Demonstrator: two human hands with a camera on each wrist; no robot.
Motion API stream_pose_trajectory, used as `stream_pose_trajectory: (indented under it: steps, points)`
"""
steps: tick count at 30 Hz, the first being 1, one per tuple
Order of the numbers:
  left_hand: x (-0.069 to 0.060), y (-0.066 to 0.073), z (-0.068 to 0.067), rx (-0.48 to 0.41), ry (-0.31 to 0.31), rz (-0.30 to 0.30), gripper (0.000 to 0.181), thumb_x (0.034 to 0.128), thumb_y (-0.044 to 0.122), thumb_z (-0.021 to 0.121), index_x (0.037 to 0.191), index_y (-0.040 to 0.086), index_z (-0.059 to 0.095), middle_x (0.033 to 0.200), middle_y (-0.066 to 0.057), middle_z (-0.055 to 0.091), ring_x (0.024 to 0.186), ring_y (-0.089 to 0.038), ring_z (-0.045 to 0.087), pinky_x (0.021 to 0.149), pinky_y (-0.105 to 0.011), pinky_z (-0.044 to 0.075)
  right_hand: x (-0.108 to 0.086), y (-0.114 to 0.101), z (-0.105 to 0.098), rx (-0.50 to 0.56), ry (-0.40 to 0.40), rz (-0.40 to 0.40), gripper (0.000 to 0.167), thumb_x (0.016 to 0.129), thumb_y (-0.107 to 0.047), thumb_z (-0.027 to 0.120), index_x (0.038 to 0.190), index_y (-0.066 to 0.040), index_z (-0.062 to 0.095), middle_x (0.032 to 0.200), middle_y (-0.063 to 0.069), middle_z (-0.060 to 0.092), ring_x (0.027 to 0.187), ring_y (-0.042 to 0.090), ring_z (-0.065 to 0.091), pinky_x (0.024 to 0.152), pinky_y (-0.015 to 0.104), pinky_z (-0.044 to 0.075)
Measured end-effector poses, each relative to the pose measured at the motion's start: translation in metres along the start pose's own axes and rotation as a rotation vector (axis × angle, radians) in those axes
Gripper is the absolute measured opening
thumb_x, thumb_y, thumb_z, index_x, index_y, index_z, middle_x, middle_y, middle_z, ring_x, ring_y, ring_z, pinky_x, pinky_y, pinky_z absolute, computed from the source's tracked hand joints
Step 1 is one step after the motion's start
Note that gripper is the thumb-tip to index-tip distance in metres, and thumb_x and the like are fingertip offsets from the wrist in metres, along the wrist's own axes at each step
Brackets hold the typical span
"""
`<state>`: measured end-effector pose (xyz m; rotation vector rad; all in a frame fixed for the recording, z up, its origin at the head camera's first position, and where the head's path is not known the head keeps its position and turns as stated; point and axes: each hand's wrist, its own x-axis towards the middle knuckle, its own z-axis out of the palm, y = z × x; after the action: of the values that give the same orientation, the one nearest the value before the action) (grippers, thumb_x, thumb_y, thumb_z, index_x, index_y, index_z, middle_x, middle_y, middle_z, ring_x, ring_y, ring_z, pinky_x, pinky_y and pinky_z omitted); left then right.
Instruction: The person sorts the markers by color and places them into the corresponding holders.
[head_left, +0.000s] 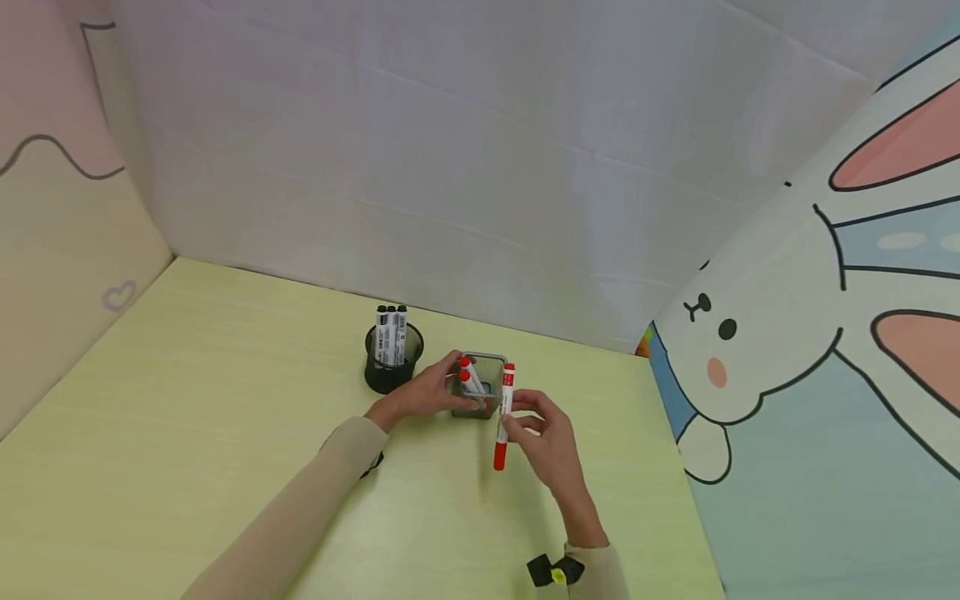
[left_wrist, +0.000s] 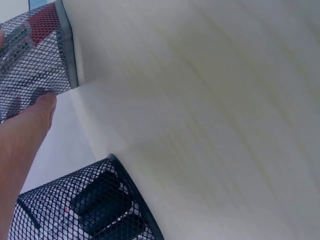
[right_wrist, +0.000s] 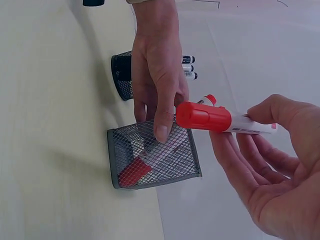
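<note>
My right hand (head_left: 551,437) pinches a red-and-white marker (head_left: 504,417) between thumb and fingers, its red cap pointing down. The marker is held upright just in front of the right side of a square grey mesh pen holder (head_left: 487,367). My left hand (head_left: 427,389) grips that holder from its left side, the thumb lying along the near mesh wall in the right wrist view. Inside the holder lean two red-ended markers (head_left: 471,379); a red cap (right_wrist: 134,172) shows through the mesh at the bottom.
A round black mesh pen holder (head_left: 387,379) stands left of the square one, with three black-capped markers (head_left: 391,333) upright in it. Behind the pale yellow-green table (head_left: 247,350) rises a light cloth wall (head_left: 450,167). A cartoon rabbit panel (head_left: 780,333) stands at the right.
</note>
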<state>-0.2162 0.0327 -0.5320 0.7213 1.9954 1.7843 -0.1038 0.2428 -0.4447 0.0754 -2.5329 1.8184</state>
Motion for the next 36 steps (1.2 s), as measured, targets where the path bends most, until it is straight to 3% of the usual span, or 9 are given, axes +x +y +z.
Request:
stream_pose_trajectory:
  steps: [12, 20, 24, 29, 36]
  points:
    - [0.005, -0.009, 0.0, -0.025, -0.009, 0.005, 0.074, 0.0875, 0.013, 0.084, 0.146, 0.011, 0.039, 0.136, -0.008, 0.059, 0.135, -0.029, 0.049, 0.114, -0.048, 0.041, 0.023, -0.007, 0.008, 0.056, 0.221, -0.125, 0.028, 0.095, 0.001, 0.07, 0.123, -0.002, 0.066, 0.113, 0.017, 0.068, 0.083, 0.021, 0.071, 0.074, 0.027, 0.061]
    - [0.003, -0.007, 0.001, -0.027, -0.01, 0.023, 0.076, 0.0878, 0.012, 0.083, 0.148, 0.006, 0.037, 0.139, -0.013, 0.058, 0.139, -0.032, 0.046, 0.114, -0.049, 0.039, 0.038, -0.007, 0.014, 0.134, 0.317, -0.24, 0.032, 0.093, 0.008, 0.068, 0.124, 0.006, 0.062, 0.115, 0.021, 0.064, 0.084, 0.016, 0.068, 0.074, 0.022, 0.06]
    - [0.003, -0.006, 0.001, -0.024, -0.01, 0.025, 0.075, 0.0881, 0.012, 0.083, 0.148, 0.005, 0.037, 0.139, -0.013, 0.057, 0.139, -0.031, 0.047, 0.114, -0.049, 0.04, 0.043, -0.016, 0.019, 0.149, 0.34, -0.291, 0.031, 0.092, 0.011, 0.066, 0.123, 0.01, 0.06, 0.113, 0.023, 0.062, 0.085, 0.017, 0.067, 0.072, 0.02, 0.058]
    - [0.003, -0.007, 0.001, -0.023, -0.013, 0.033, 0.075, 0.0895, 0.011, 0.081, 0.148, 0.005, 0.036, 0.14, -0.013, 0.056, 0.139, -0.032, 0.047, 0.116, -0.05, 0.037, 0.048, -0.03, 0.025, 0.082, 0.334, -0.346, 0.031, 0.093, 0.009, 0.066, 0.122, 0.012, 0.057, 0.113, 0.025, 0.061, 0.09, 0.02, 0.069, 0.074, 0.018, 0.057]
    - [0.005, -0.009, 0.001, -0.005, -0.011, 0.013, 0.073, 0.0906, 0.015, 0.081, 0.148, 0.007, 0.036, 0.141, -0.012, 0.055, 0.143, -0.034, 0.043, 0.116, -0.049, 0.037, 0.077, 0.006, 0.027, -0.027, 0.31, -0.371, 0.033, 0.094, 0.006, 0.068, 0.125, 0.008, 0.058, 0.116, 0.025, 0.062, 0.095, 0.039, 0.069, 0.078, 0.023, 0.059]
